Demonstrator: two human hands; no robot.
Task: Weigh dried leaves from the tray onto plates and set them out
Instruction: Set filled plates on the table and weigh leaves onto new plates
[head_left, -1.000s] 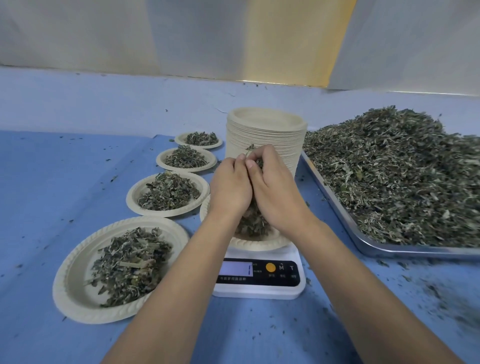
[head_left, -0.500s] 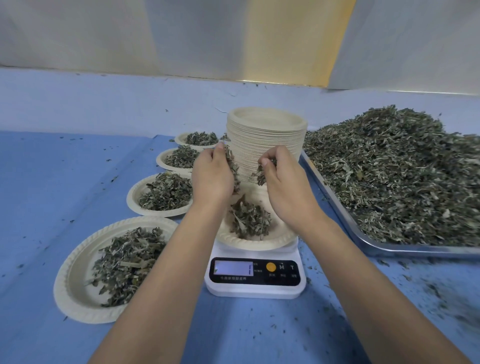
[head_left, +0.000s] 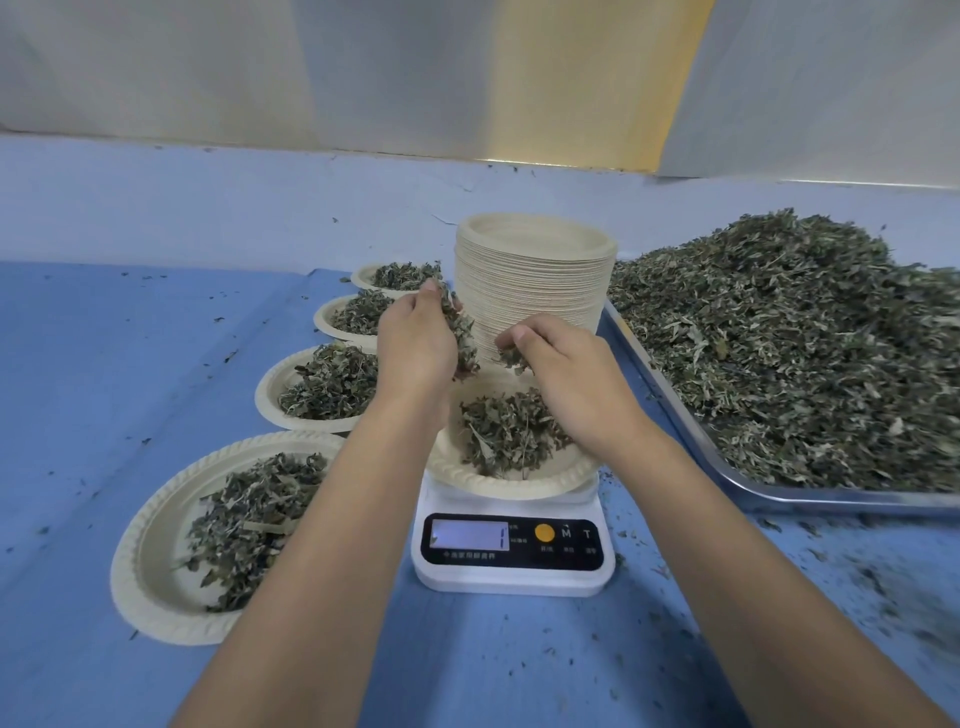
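Looks like a small herb-packing workbench to me: blue-covered table (head_left: 104, 364) against plain wall panels (head_left: 363, 67), big steel tray (head_left: 831, 501) heaped with dried leaves (head_left: 779, 338) on the right, digital scale (head_left: 511, 577) mid-table, tall stack of disposable plates (head_left: 535, 291) behind it, filled plates (head_left: 130, 571) lined up left.

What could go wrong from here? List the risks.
1. The left hand holds a leaf clump over the left rim of the plate on the scale; bits may fall outside it.
2. The right hand hangs low over that plate; touching it could skew the reading.
3. The tall plate stack just behind might get knocked.
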